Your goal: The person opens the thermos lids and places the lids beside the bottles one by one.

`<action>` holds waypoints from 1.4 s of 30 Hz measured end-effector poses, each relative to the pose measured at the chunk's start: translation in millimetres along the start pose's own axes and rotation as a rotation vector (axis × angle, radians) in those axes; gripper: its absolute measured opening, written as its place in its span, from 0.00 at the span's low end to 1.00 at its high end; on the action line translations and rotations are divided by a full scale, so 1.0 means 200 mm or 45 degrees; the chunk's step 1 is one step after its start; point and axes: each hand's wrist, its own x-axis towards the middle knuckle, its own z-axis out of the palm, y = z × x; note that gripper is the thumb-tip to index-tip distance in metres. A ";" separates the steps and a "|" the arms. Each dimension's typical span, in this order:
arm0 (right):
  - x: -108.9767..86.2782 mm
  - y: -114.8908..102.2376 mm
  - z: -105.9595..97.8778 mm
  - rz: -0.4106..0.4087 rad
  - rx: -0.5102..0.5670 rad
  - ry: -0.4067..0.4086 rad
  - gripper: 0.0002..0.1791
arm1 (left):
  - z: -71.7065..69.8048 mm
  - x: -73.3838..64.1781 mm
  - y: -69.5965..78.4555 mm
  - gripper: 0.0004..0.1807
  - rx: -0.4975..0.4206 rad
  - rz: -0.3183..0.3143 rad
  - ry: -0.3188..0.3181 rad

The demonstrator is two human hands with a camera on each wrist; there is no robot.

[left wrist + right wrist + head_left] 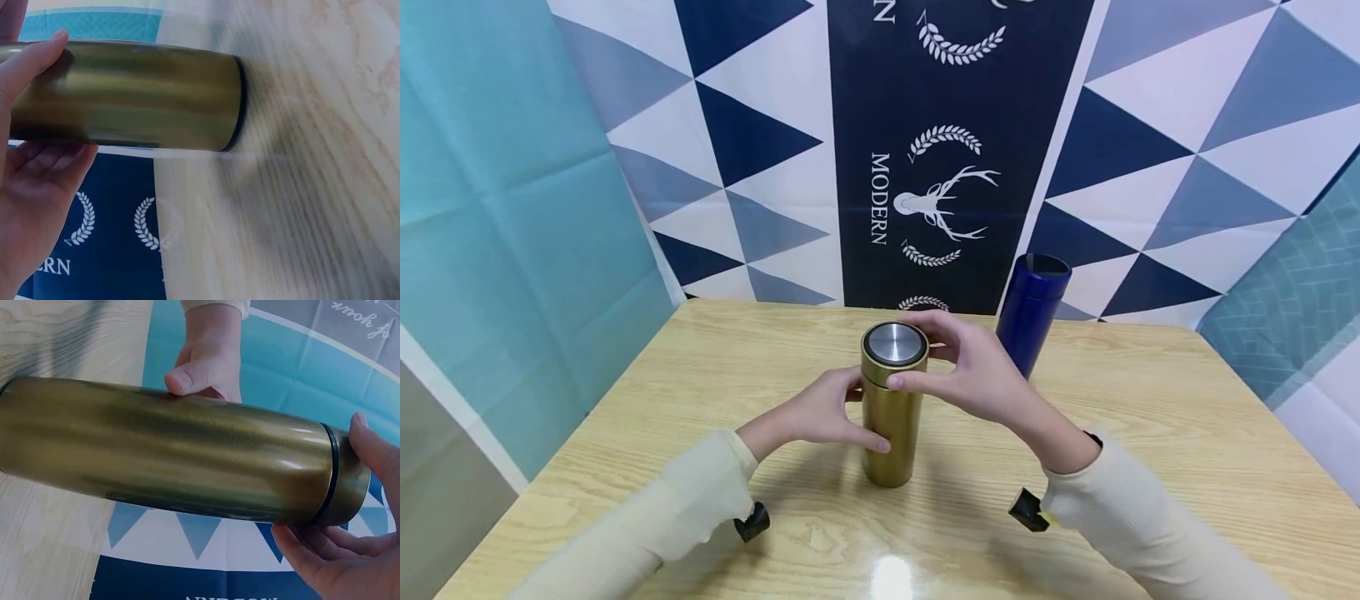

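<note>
A gold thermos flask stands upright near the middle of the wooden table, with a silver disc on top of its lid. My left hand grips the flask's body from the left, thumb across the front. Around the lid curl the fingers and thumb of my right hand. In the right wrist view a dark ring separates the lid from the body; the lid sits on the flask. The left wrist view shows the flask's dark-edged base close to the tabletop; whether it touches I cannot tell.
Behind my right hand, at the table's back right, stands a dark blue flask whose top looks dark and hollow. The wooden table meets a patterned cloth backdrop. Black devices hang below both wrists.
</note>
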 end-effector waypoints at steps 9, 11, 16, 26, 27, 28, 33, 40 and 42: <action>0.00 -0.01 0.04 0.005 0.011 0.041 0.35 | -0.06 0.02 -0.03 0.39 -0.117 -0.009 -0.121; 0.00 -0.01 0.04 0.009 0.007 0.032 0.36 | -0.07 0.03 -0.03 0.39 -0.163 0.003 -0.139; 0.01 -0.01 0.04 0.024 0.027 0.009 0.39 | -0.08 0.05 -0.03 0.40 -0.275 0.051 -0.160; 0.01 0.00 0.10 0.059 0.129 0.089 0.41 | 0.00 0.04 -0.08 0.47 -0.442 0.071 -0.070; 0.01 0.00 0.11 0.061 0.147 0.093 0.41 | 0.01 0.04 -0.09 0.47 -0.449 0.074 -0.054; 0.00 0.00 0.11 0.059 0.165 0.098 0.41 | 0.02 0.04 -0.09 0.47 -0.451 0.077 -0.043; 0.00 0.00 0.14 0.040 0.214 0.130 0.41 | 0.04 0.03 -0.11 0.46 -0.451 0.073 0.024; 0.00 -0.01 0.15 0.022 0.204 0.191 0.39 | 0.06 0.02 -0.11 0.45 -0.436 0.065 0.086; 0.00 -0.01 0.16 0.024 0.203 0.202 0.39 | 0.07 0.02 -0.10 0.43 -0.415 0.053 0.095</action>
